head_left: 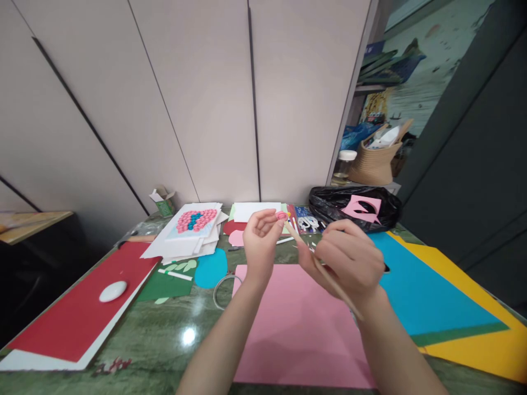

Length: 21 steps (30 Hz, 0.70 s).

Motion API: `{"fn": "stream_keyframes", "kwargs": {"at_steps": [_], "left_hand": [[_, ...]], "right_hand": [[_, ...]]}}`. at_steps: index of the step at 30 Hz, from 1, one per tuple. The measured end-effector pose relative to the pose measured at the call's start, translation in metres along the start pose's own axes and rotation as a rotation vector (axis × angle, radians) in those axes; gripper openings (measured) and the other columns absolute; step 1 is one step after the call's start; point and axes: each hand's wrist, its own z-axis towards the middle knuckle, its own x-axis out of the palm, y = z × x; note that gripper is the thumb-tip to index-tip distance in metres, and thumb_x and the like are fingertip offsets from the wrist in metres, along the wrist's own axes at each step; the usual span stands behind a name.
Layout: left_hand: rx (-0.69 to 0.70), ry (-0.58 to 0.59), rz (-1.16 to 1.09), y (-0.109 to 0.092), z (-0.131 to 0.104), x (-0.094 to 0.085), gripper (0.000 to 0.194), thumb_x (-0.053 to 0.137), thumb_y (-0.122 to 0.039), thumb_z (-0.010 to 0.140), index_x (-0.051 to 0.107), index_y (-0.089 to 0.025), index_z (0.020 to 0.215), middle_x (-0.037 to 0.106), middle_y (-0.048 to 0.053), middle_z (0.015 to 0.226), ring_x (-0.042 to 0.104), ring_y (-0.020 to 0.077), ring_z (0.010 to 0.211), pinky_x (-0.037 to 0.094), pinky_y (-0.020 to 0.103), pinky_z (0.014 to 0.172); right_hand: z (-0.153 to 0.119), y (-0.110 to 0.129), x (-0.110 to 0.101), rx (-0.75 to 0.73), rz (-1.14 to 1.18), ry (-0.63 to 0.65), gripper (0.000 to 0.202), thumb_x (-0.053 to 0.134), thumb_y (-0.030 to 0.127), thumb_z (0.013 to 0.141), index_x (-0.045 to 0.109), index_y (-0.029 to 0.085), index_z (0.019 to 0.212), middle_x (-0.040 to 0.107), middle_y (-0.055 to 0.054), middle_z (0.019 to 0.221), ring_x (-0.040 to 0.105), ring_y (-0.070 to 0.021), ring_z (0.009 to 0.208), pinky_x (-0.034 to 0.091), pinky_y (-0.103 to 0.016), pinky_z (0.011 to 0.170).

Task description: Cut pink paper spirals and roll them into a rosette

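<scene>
Between the thumb and fingertips of my left hand [262,238] is a small pink rolled paper flower [281,215]. My right hand [349,258] is closed round a thin pale wooden stick [341,292]. The stick's upper tip reaches close to the paper flower; whether it touches cannot be made out. Below both hands lies a pink sheet of paper [304,329] on the green stone-patterned table. To the left, a sheet with a heart of pink and blue paper flowers [197,220] rests on a stack of white paper.
A red sheet [82,318] with a white oval object [113,291] lies left, near a tape roll [220,300] and a blue paper round [211,267]. Blue [432,291] and yellow [486,351] sheets spread right. A black plastic bag [329,203] with pink scraps stands behind.
</scene>
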Motion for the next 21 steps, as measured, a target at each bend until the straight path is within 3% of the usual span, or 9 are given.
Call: {"fn": "stream_keyframes", "kwargs": {"at_steps": [4, 8, 10, 12, 14, 16, 19, 21], "left_hand": [[-0.053, -0.013, -0.097, -0.005, 0.002, 0.0, 0.028, 0.076, -0.021, 0.067, 0.062, -0.016, 0.09, 0.068, 0.002, 0.081, 0.068, 0.0163, 0.085, 0.05, 0.03, 0.084], [-0.246, 0.048, -0.276, -0.01, 0.007, -0.003, 0.024, 0.076, -0.018, 0.066, 0.063, -0.016, 0.085, 0.068, 0.002, 0.083, 0.068, 0.0146, 0.086, 0.047, 0.036, 0.095], [-0.312, 0.07, -0.315, -0.012, 0.008, -0.004, 0.023, 0.076, -0.019, 0.067, 0.062, -0.016, 0.086, 0.068, 0.002, 0.086, 0.068, 0.014, 0.087, 0.046, 0.037, 0.098], [-0.338, 0.09, -0.318, -0.013, 0.006, -0.003, 0.024, 0.076, -0.02, 0.067, 0.063, -0.017, 0.087, 0.068, 0.002, 0.089, 0.068, 0.0138, 0.088, 0.045, 0.037, 0.098], [-0.349, 0.102, -0.307, -0.014, 0.004, -0.002, 0.025, 0.077, -0.02, 0.067, 0.063, -0.018, 0.087, 0.068, 0.002, 0.09, 0.067, 0.0136, 0.087, 0.045, 0.036, 0.098], [-0.352, 0.111, -0.286, -0.014, 0.002, 0.0, 0.025, 0.077, -0.022, 0.066, 0.063, -0.017, 0.087, 0.068, 0.002, 0.088, 0.067, 0.0127, 0.084, 0.047, 0.035, 0.095], [-0.332, 0.139, -0.209, -0.012, 0.001, 0.001, 0.027, 0.077, -0.024, 0.067, 0.064, -0.017, 0.089, 0.069, 0.001, 0.081, 0.066, 0.0116, 0.078, 0.049, 0.031, 0.088], [-0.294, 0.162, -0.14, -0.01, 0.002, 0.0, 0.03, 0.077, -0.025, 0.066, 0.064, -0.018, 0.092, 0.068, 0.0, 0.076, 0.066, 0.0119, 0.075, 0.049, 0.029, 0.083]], "right_hand": [[-0.003, -0.013, -0.006, 0.221, -0.007, -0.105, 0.037, 0.06, 0.006, 0.073, 0.031, 0.023, 0.056, 0.034, 0.006, 0.048, 0.037, -0.0115, 0.047, 0.036, -0.03, 0.053], [-0.004, -0.033, -0.012, 0.496, -0.134, 0.0, 0.035, 0.056, 0.008, 0.074, 0.032, 0.022, 0.053, 0.056, -0.001, 0.063, 0.055, -0.0161, 0.062, 0.037, -0.03, 0.056], [-0.004, -0.039, -0.013, 0.576, -0.114, 0.04, 0.034, 0.054, 0.009, 0.076, 0.033, 0.022, 0.053, 0.059, -0.002, 0.065, 0.06, -0.0177, 0.071, 0.039, -0.03, 0.06], [-0.006, -0.041, -0.011, 0.648, -0.083, 0.086, 0.033, 0.052, 0.01, 0.077, 0.031, 0.022, 0.055, 0.052, 0.002, 0.057, 0.055, -0.0143, 0.06, 0.036, -0.027, 0.056], [-0.007, -0.039, -0.006, 0.692, -0.074, 0.151, 0.035, 0.054, 0.014, 0.079, 0.027, 0.022, 0.059, 0.038, 0.007, 0.05, 0.038, -0.01, 0.045, 0.029, -0.025, 0.049], [-0.008, -0.034, 0.002, 0.707, -0.04, 0.214, 0.037, 0.056, 0.02, 0.081, 0.024, 0.022, 0.062, 0.027, 0.009, 0.049, 0.027, -0.0086, 0.043, 0.024, -0.024, 0.045], [-0.011, -0.025, 0.016, 0.777, 0.123, 0.22, 0.031, 0.055, 0.028, 0.084, 0.03, 0.022, 0.067, 0.031, 0.01, 0.053, 0.03, -0.0074, 0.044, 0.028, -0.021, 0.046], [-0.013, -0.021, 0.027, 0.878, 0.27, 0.164, 0.019, 0.059, 0.031, 0.082, 0.042, 0.022, 0.082, 0.038, 0.01, 0.056, 0.036, -0.0069, 0.044, 0.03, -0.02, 0.046]]}}
